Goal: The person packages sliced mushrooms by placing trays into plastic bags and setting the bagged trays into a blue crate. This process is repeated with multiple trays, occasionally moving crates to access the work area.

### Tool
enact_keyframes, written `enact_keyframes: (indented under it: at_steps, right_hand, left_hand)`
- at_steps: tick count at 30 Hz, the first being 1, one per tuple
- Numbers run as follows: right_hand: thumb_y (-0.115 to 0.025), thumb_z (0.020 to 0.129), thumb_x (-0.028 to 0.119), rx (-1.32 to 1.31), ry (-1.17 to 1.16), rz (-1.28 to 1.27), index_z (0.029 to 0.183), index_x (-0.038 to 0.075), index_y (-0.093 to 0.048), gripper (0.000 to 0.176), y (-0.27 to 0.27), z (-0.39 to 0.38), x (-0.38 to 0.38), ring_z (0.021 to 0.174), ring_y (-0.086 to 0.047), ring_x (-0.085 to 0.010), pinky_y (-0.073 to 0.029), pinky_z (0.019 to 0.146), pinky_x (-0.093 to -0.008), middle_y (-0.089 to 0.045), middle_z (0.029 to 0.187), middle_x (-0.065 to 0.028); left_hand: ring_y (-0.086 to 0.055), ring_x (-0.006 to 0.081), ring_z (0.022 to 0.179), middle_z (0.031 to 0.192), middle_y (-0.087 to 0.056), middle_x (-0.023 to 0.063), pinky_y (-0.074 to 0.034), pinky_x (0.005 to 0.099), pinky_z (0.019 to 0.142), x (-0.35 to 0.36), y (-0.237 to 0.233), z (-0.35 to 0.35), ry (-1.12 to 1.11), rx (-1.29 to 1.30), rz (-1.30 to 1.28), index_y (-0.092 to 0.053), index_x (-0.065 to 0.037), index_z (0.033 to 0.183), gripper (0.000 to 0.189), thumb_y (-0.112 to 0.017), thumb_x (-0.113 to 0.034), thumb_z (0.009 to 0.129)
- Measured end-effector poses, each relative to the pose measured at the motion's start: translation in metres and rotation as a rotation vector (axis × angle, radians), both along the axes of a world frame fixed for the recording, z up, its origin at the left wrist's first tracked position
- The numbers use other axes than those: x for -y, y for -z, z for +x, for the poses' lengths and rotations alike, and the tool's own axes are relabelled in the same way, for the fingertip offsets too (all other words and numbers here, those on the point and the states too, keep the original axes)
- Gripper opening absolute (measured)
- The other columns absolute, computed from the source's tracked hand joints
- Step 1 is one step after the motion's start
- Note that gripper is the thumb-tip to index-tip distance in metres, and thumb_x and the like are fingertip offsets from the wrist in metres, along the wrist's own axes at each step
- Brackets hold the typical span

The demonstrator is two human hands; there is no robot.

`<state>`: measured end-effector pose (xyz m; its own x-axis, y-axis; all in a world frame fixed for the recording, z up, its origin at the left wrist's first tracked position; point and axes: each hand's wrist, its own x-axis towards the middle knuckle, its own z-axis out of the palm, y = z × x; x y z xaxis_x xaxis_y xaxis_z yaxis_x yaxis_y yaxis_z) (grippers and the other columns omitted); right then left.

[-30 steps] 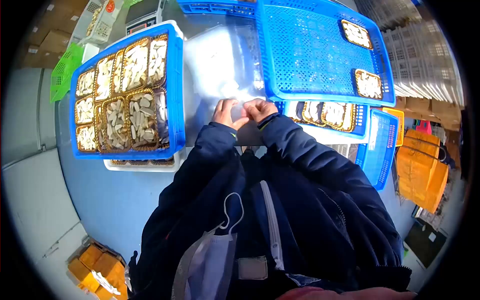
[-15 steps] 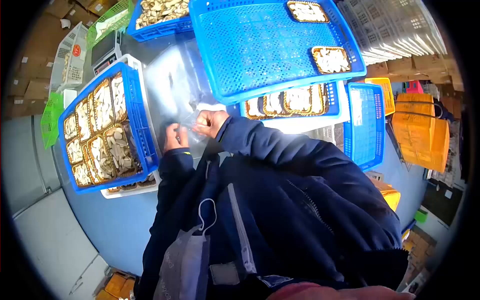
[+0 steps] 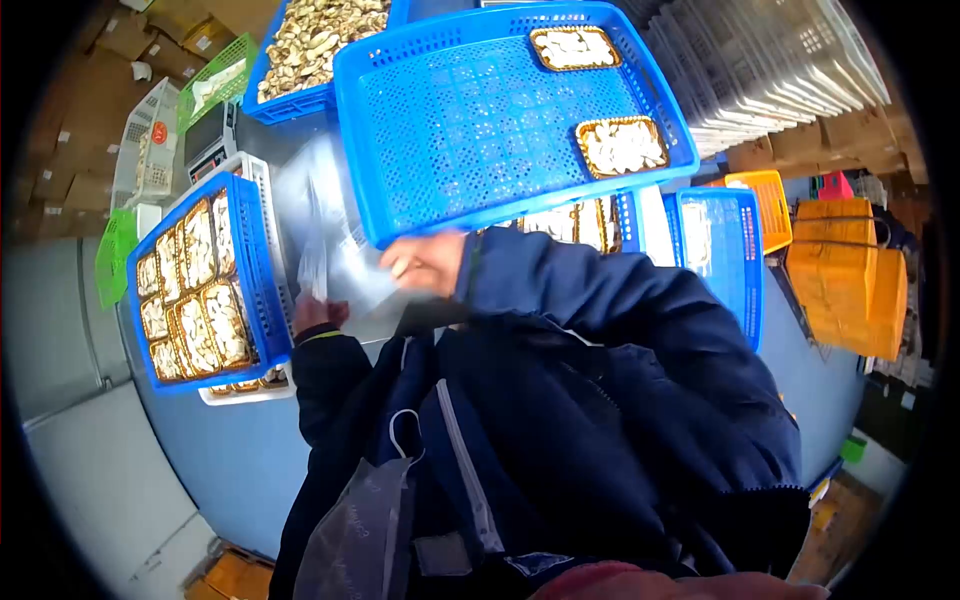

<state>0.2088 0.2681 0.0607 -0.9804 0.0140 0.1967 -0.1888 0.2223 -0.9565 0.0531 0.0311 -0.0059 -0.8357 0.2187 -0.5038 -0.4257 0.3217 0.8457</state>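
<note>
My left hand [image 3: 320, 312] is closed on the edge of a clear plastic bag [image 3: 316, 255], which stands up from the fingers over the metal tabletop. My right hand [image 3: 428, 264] is to its right, with curled fingers and slightly blurred; whether it pinches anything is hidden. Just beyond it is a large blue perforated crate [image 3: 440, 120]. Two brown-rimmed trays of pale sliced mushrooms, an upper tray [image 3: 575, 48] and a lower tray [image 3: 622, 147], lie at that crate's right side. To the left, a tilted blue crate [image 3: 262, 270] holds several filled trays [image 3: 200, 325].
Behind is a blue crate of loose mushrooms [image 3: 325, 40]. A scale [image 3: 210, 140] stands at the back left. White crates [image 3: 770, 70] are stacked at the right, near an empty-looking blue crate [image 3: 725, 260] and orange bundles [image 3: 840, 280].
My hands have moved apart, the left one down and leftward. The plastic bag now rises from my left hand. The camera view has shifted, so the crates appear in slightly different places.
</note>
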Motion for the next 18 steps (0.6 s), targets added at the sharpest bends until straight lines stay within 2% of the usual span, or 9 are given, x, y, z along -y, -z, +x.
enact_keyframes:
  at_steps: [1, 2, 3, 4, 5, 6, 8, 12, 18]
  right_hand:
    - [-0.058, 0.082, 0.009, 0.011, -0.01, 0.105, 0.105, 0.004, -0.051, 0.024, 0.0, 0.007, -0.038, 0.082, -0.062, -0.0195, -0.048, 0.074, -0.0301, -0.063, 0.09, -0.0095]
    - [-0.055, 0.08, 0.002, -0.434, 0.087, 0.657, 0.104, 0.005, -0.055, 0.023, 0.003, 0.011, -0.086, 0.085, -0.062, -0.0189, -0.048, 0.076, -0.0306, -0.063, 0.092, -0.0079]
    - [-0.051, 0.077, -0.005, -0.053, 0.152, 0.461, 0.101, 0.004, -0.057, 0.026, -0.03, 0.028, -0.13, 0.085, -0.061, -0.0191, -0.048, 0.079, -0.0308, -0.063, 0.092, -0.0084]
    - [-0.048, 0.073, -0.013, 0.223, 0.319, 0.497, 0.1, 0.004, -0.059, 0.034, -0.031, 0.04, -0.181, 0.09, -0.061, -0.0206, -0.048, 0.081, -0.0307, -0.063, 0.096, -0.0106]
    - [-0.049, 0.077, -0.006, 0.486, 0.422, 0.772, 0.104, 0.005, -0.059, 0.031, -0.023, 0.045, -0.233, 0.097, -0.059, -0.0232, -0.046, 0.085, -0.0314, -0.061, 0.104, -0.0135]
    - [-0.045, 0.084, 0.009, 0.673, 0.461, 0.813, 0.109, 0.007, -0.058, 0.028, 0.001, 0.059, -0.288, 0.106, -0.054, -0.0239, -0.041, 0.092, -0.0324, -0.057, 0.113, -0.0137]
    - [-0.04, 0.088, 0.023, 0.936, 0.273, 0.97, 0.112, 0.009, -0.056, 0.032, 0.041, 0.088, -0.377, 0.111, -0.049, -0.0241, -0.036, 0.095, -0.0333, -0.055, 0.116, -0.0122]
    - [-0.043, 0.087, 0.025, 1.351, 0.323, 0.878, 0.108, 0.009, -0.058, 0.03, 0.063, 0.108, -0.394, 0.103, -0.051, -0.0236, -0.038, 0.088, -0.0337, -0.057, 0.109, -0.0113]
    - [-0.047, 0.086, 0.03, 1.433, 0.441, 0.594, 0.102, 0.009, -0.059, 0.029, 0.08, 0.106, -0.404, 0.09, -0.055, -0.0228, -0.041, 0.078, -0.0343, -0.06, 0.098, -0.0099]
  left_hand:
    - [-0.056, 0.0156, 0.049, 0.07, -0.058, 0.005, -0.047, 0.0236, 0.046, 0.008, -0.005, -0.002, -0.012, -0.077, 0.031, -0.051, -0.009, 0.112, 0.031, -0.053, -0.028, 0.087]
    - [-0.055, 0.0145, 0.046, 0.067, -0.057, 0.0039, -0.047, 0.0233, 0.044, 0.018, -0.01, -0.005, -0.03, -0.158, 0.06, -0.055, -0.007, 0.108, 0.027, -0.055, -0.024, 0.086]
    - [-0.054, 0.0137, 0.045, 0.067, -0.058, 0.0039, -0.046, 0.0228, 0.044, 0.019, -0.019, -0.001, -0.048, -0.258, 0.004, -0.057, -0.007, 0.104, 0.024, -0.057, -0.022, 0.085]
    - [-0.053, 0.013, 0.044, 0.066, -0.058, 0.0039, -0.045, 0.0222, 0.043, 0.018, -0.03, 0.004, -0.074, -0.359, -0.054, -0.059, -0.007, 0.1, 0.021, -0.059, -0.02, 0.084]
    - [-0.052, 0.0122, 0.042, 0.066, -0.058, 0.004, -0.044, 0.0216, 0.042, 0.018, -0.04, 0.008, -0.098, -0.458, -0.115, -0.061, -0.006, 0.097, 0.017, -0.061, -0.017, 0.083]
    - [-0.051, 0.0111, 0.043, 0.067, -0.058, 0.0035, -0.044, 0.0211, 0.042, 0.018, -0.048, 0.01, -0.129, -0.497, -0.148, -0.061, -0.006, 0.094, 0.015, -0.061, -0.015, 0.082]
    - [-0.05, 0.009, 0.044, 0.067, -0.058, 0.0026, -0.043, 0.0202, 0.041, 0.008, -0.062, 0.017, -0.16, -0.555, -0.212, -0.063, -0.007, 0.09, 0.01, -0.062, -0.01, 0.081]
    - [-0.053, 0.0075, 0.052, 0.073, -0.059, 0.0031, -0.043, 0.0194, 0.041, -0.002, -0.076, 0.034, -0.141, -0.564, -0.234, -0.06, -0.006, 0.093, 0.013, -0.058, -0.017, 0.085]
    - [-0.062, 0.0149, 0.066, 0.086, -0.063, 0.008, -0.052, 0.0235, 0.049, 0.006, -0.055, 0.034, -0.123, -0.529, -0.124, -0.056, -0.004, 0.1, 0.024, -0.052, -0.024, 0.088]
